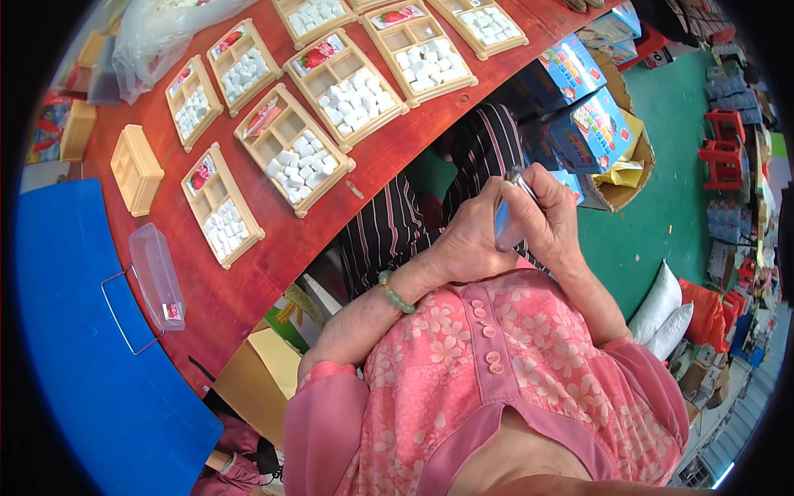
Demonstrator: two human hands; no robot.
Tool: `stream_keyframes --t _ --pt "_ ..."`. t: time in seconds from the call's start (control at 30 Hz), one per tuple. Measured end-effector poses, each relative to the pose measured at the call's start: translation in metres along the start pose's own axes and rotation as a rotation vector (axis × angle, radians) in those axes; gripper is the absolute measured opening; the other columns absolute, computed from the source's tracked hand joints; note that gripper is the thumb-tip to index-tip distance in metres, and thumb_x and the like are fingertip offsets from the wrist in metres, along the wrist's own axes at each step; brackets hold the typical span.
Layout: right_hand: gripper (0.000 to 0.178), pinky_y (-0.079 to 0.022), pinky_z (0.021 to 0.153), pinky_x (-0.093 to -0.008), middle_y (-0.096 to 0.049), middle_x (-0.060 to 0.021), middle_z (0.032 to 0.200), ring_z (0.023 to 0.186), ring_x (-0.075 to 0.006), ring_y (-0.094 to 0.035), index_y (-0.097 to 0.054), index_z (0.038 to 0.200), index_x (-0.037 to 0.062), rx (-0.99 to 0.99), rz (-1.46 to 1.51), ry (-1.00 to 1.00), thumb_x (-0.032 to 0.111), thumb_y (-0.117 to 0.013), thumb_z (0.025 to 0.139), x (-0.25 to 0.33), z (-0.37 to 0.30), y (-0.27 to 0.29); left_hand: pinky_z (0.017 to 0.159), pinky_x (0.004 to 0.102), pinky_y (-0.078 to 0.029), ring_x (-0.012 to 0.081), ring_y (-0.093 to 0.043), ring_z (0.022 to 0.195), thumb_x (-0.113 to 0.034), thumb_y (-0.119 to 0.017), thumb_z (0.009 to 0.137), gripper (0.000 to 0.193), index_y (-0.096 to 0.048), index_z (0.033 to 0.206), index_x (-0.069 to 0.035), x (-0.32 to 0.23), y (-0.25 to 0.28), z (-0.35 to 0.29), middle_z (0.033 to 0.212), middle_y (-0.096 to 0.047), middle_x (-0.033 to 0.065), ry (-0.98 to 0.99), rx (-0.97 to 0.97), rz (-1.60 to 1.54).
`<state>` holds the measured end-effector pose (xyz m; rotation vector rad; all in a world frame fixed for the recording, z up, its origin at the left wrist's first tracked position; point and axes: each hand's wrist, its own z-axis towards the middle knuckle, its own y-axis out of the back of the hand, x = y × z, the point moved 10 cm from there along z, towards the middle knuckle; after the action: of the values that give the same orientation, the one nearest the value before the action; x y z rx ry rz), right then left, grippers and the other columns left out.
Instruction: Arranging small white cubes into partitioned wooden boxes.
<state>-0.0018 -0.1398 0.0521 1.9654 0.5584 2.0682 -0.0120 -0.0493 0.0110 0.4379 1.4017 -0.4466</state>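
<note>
My left hand (470,241), with a green bead bracelet (395,291) on its wrist, is closed around a small clear, bluish-purple object (507,227) in front of my lap. My right hand (547,211) grips the same object from the other side. A shiny silvery part (519,178) shows at its upper end, between the fingers. The fingers cover much of it, so I cannot tell its kind. Left of the hands, on the red table (397,169), stand cream trays with white cubes, the nearest being this tray (313,198). Strawberry-picture cards lie in several tray compartments.
A tray without cubes (137,171) and a clear plastic box (157,277) stand at the left, beside a blue board (74,331). A plastic bag (157,41) lies at the far left. Blue printed boxes (589,132) and an open carton (637,169) stand right of the table; red stools (724,149) are farther off.
</note>
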Motion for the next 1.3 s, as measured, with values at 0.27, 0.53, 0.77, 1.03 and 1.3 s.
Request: stream_keyframes --t 0.27,0.53,0.77,1.03,1.3 --pt "0.037 -0.045 0.065 -0.0284 -0.058 -0.0009 0.079 0.072 -0.0104 -0.052 -0.064 0.097 -0.0011 0.120 -0.187 -0.175 0.035 -0.069 0.094 -0.014 0.014 0.005 0.089 0.0472 -0.053 0.0439 -0.064 0.105 -0.030 -0.090 0.065 0.090 -0.036 0.129 0.001 0.008 0.011 0.008 0.113 -0.058 0.0238 -0.020 -0.103 0.214" --pt "0.027 -0.053 0.087 -0.0267 -0.071 -0.0038 0.097 0.089 -0.0098 -0.066 -0.069 0.114 -0.0023 0.204 0.615 -0.328 0.014 -0.074 0.093 -0.033 -0.017 -0.011 0.093 0.0331 -0.050 0.0171 -0.056 0.109 -0.019 -0.089 0.071 0.079 -0.039 0.129 -0.001 0.030 0.022 0.010 0.121 -0.053 0.0099 0.174 -0.108 -0.455" --pt "0.009 -0.047 0.072 -0.0224 -0.069 0.0008 0.082 0.078 -0.0057 -0.060 -0.074 0.090 -0.0003 0.030 0.495 -0.315 0.005 -0.068 0.094 -0.025 -0.018 0.007 0.087 0.0303 -0.050 0.0129 -0.056 0.103 -0.010 -0.086 0.072 0.070 -0.043 0.126 -0.003 0.028 0.000 0.009 0.110 -0.054 0.0051 0.287 -0.012 -0.604" --pt "0.008 -0.053 0.069 -0.0245 -0.071 -0.0046 0.082 0.074 -0.0098 -0.064 -0.073 0.094 -0.0004 0.107 0.824 -0.368 0.007 -0.070 0.094 -0.048 -0.020 -0.004 0.085 0.0297 -0.052 0.0159 -0.064 0.091 -0.013 -0.078 0.077 0.050 -0.057 0.120 0.001 0.032 -0.015 0.005 0.100 -0.064 0.0081 0.380 0.074 -0.873" --pt "0.011 -0.057 0.060 -0.0266 -0.070 -0.0081 0.079 0.065 -0.0140 -0.066 -0.073 0.096 -0.0017 0.096 0.908 -0.388 0.009 -0.070 0.095 -0.058 -0.018 -0.005 0.082 0.0307 -0.053 0.0171 -0.066 0.087 -0.019 -0.076 0.078 0.046 -0.061 0.115 0.003 0.029 -0.020 0.011 0.095 -0.066 0.0097 0.395 0.106 -0.924"
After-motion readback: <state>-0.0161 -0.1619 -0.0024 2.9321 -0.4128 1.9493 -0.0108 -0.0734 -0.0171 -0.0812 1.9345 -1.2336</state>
